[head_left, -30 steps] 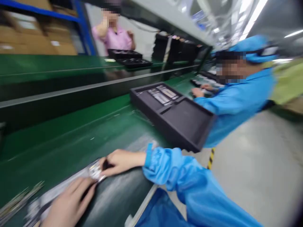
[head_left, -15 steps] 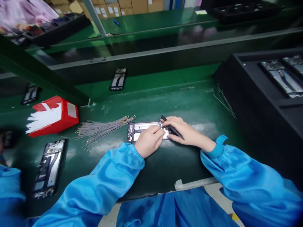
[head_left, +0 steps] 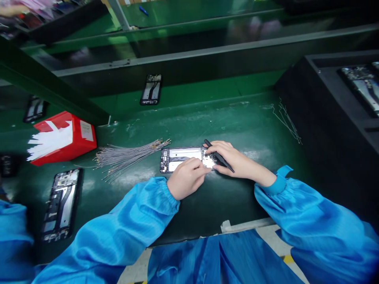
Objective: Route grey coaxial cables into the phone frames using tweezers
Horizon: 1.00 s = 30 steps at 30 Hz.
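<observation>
Left hand (head_left: pixel 186 179), fingers bunched at the board end of an opened smartphone (head_left: pixel 184 152), hold unclear; right hand (head_left: pixel 237 161) clamps a black hand tool (head_left: pixel 222 161). Phone flat on green bench (head_left: pixel 183 122), board exposed, no back cover on. Grey cable bundle (head_left: pixel 127 155) beside; red box (head_left: pixel 84 134) past it; pink-clad person (head_left: pixel 44 10) across.

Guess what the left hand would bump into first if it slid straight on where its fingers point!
Probably the right hand, at its thumb, just past the fingertips of the left hand over the opened phone. Depth is hard to judge, so it might slip under or over.
</observation>
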Tool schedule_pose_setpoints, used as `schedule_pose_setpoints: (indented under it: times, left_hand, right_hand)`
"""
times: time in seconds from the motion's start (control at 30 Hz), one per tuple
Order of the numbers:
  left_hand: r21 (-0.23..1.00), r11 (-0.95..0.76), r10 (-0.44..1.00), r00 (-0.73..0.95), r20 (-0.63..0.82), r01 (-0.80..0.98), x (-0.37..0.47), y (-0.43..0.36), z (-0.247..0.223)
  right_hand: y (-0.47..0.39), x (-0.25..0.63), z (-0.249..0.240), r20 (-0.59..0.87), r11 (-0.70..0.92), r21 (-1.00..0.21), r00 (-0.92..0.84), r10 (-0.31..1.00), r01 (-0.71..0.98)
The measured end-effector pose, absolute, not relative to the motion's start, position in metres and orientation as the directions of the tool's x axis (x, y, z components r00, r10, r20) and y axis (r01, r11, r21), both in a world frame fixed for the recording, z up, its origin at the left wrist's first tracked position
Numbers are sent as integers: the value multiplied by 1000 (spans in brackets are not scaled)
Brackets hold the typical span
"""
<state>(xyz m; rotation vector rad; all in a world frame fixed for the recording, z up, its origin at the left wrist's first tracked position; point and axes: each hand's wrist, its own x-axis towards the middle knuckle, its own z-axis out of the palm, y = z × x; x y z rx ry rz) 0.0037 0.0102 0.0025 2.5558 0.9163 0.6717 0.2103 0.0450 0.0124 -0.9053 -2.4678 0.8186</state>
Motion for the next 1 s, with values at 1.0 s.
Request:
schedule_pose_setpoints:
  times: [1.0]
  left_hand:
    - [252,-801,598,753,276,543,4,10,3]
  right_hand:
    - [52,198,18,46,667,-490,-747,663,562]
